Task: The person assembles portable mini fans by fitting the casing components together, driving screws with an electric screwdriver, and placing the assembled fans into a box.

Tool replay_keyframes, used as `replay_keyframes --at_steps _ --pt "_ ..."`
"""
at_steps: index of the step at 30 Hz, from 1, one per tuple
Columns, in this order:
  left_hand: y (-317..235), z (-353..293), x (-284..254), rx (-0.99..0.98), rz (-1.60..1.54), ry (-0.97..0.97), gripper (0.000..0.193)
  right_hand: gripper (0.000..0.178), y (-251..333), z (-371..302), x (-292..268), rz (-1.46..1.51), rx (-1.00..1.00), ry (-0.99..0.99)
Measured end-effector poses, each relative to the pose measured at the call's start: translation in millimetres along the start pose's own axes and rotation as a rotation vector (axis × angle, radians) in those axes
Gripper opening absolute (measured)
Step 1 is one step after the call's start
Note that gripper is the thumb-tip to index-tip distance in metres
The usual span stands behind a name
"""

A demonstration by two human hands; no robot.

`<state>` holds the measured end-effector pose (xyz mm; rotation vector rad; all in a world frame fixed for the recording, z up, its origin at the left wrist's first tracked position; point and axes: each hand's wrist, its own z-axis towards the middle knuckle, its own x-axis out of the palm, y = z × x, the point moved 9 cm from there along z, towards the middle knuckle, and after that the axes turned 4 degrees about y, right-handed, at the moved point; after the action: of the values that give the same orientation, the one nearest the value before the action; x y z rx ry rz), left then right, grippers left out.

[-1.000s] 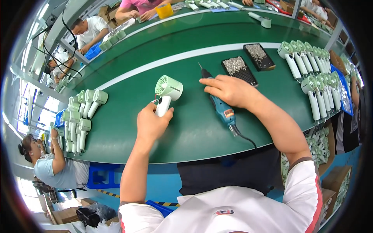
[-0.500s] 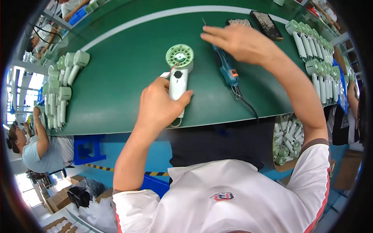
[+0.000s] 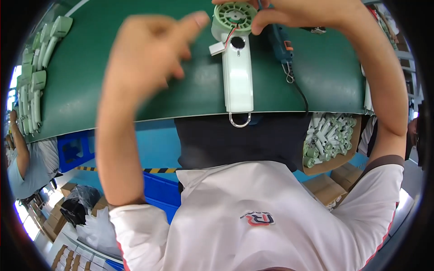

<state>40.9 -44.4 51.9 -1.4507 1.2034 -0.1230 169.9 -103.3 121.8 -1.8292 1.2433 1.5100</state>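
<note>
A white handheld fan with a pale green round head (image 3: 235, 17) lies on the green worktable, its body (image 3: 238, 79) pointing toward me. Red and dark wires with a small white connector (image 3: 217, 48) hang out at its neck, and a metal loop (image 3: 240, 121) sticks past the table edge. My right hand (image 3: 294, 12) grips the fan's head, thumb on the right rim and fingers over the far side, partly cut off by the picture edge. To the left, my left hand (image 3: 147, 56) is in the air, blurred, thumb and fingers apart and holding nothing. A teal electric screwdriver (image 3: 281, 45) lies under my right wrist.
Rows of green and white fans (image 3: 38, 74) stand at the left of the table. A cardboard box (image 3: 332, 142) of fan parts sits below the front edge at the right. The screwdriver's cord (image 3: 302, 92) runs over that edge. Another person (image 3: 25, 165) is at the far left.
My left hand has let go of the fan and moved left. My right hand has come from above the screwdriver onto the fan's head. The view has shifted, so the far screw trays have mostly left the picture.
</note>
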Motion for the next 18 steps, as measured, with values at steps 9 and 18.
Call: replay_keyframes --at_steps 9,18 --pt "-33 98 36 0.216 -0.245 0.649 0.043 0.047 -10 10 7 0.036 0.371 0.31" --pt "-28 88 38 0.242 -0.36 0.651 0.031 0.061 -1 9 10 0.17 0.22 0.09"
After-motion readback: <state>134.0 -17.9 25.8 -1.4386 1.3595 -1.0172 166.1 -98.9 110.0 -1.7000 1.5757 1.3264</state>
